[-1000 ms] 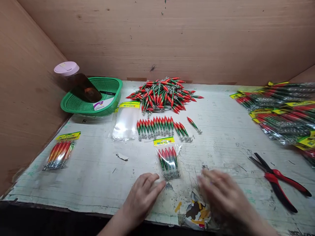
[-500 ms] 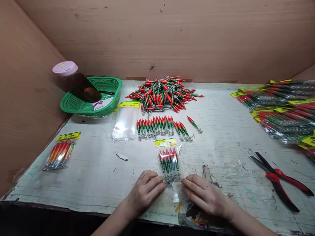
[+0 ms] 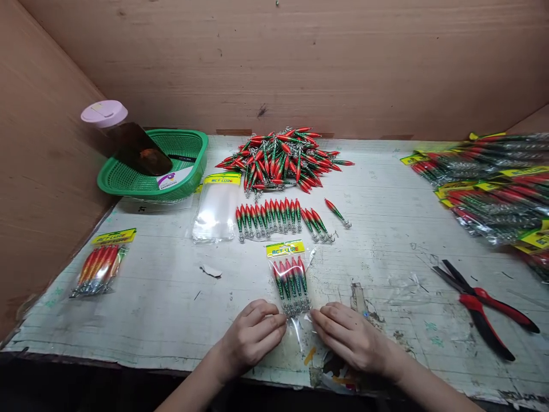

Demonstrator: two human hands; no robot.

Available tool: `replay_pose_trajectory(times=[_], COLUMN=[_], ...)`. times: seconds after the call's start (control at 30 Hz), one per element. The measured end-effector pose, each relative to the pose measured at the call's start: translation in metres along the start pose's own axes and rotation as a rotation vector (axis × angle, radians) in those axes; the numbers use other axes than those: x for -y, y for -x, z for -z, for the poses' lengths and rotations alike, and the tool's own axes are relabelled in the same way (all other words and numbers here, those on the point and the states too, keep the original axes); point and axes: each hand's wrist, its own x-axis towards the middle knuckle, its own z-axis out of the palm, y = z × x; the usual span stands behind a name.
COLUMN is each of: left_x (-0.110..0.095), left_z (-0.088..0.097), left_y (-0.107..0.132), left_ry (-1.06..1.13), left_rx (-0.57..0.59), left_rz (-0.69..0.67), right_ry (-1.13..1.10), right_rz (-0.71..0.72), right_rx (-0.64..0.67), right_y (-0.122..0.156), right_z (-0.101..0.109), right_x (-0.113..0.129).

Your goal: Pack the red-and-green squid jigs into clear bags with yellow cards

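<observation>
A clear packet of red-and-green lures (image 3: 290, 276) with a yellow header lies on the worn table (image 3: 163, 297) in front of me. My left hand (image 3: 253, 337) rests with curled fingers on the packet's lower left end. My right hand (image 3: 349, 337) presses its fingertips on the lower right end. Both hands touch the clear open flap of the bag. Beyond it lies a row of loose lures (image 3: 278, 216), and behind that a heap of the same lures (image 3: 281, 159). A stack of empty bags (image 3: 217, 209) lies left of the row.
A green basket (image 3: 148, 183) with a pink-lidded bottle (image 3: 124, 140) stands at the back left. An orange lure packet (image 3: 99, 263) lies at the left. Filled packets (image 3: 493, 189) pile up at the right, with red-handled pliers (image 3: 484, 306) nearer me. Wooden walls enclose the table.
My right hand has swept left from the table's torn patch to the packet's lower end. The left hand has stayed by the packet. The view has shifted slightly.
</observation>
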Motion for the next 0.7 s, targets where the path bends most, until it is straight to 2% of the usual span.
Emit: replay_pose_trajectory(times=[0.1, 0.2, 0.37, 0.47, 0.63, 0.7], left_x=[0.0, -0.007, -0.027, -0.035, -0.04, -0.042], left_z=[-0.003, -0.011, -0.026, -0.031, -0.034, -0.036], left_y=[0.003, 0.004, 0.006, 0.007, 0.007, 0.007], left_ry=[0.015, 0.053, 0.055, 0.122, 0.195, 0.195], left_rx=[-0.05, -0.114, -0.315, -0.346, -0.357, -0.379], left_rz=[0.043, 0.14, 0.386, 0.568, 0.678, 0.762], right_ry=[-0.042, -0.122, -0.324, -0.385, -0.354, -0.318], right_rz=[-0.015, -0.107, -0.485, -0.692, -0.845, -0.901], right_rx=[0.008, -0.015, -0.142, -0.192, -0.321, -0.356], right_y=[0.003, 0.009, 0.008, 0.002, -0.003, -0.006], right_z=[-0.001, -0.005, -0.016, -0.023, -0.036, -0.041], right_x=[0.0, 0.003, 0.017, 0.028, 0.041, 0.043])
